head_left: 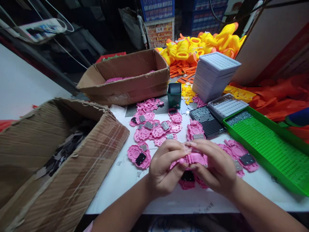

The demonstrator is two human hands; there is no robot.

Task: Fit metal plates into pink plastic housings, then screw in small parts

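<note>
Both hands meet over the front of the white table. My left hand (166, 167) pinches the left end of a pink plastic casing (199, 158), near a small pink peg (181, 160). Around the casing's right side curl the fingers of my right hand (217, 166), which hide much of it. Beneath the hands lies another pink casing with a black plate (187, 176). Pink casings with grey or black plates (146, 129) form a loose cluster beyond my left hand. More pink casings (241, 154) lie just right of my right hand.
A cardboard box (96, 154) of dark pieces stands left; another cardboard box (125, 88) holds pink parts. Behind are a dark green cup (174, 95), stacked white trays (214, 77) and yellow parts (188, 48). A black tray (210, 124) and green tray (270, 154) lie right.
</note>
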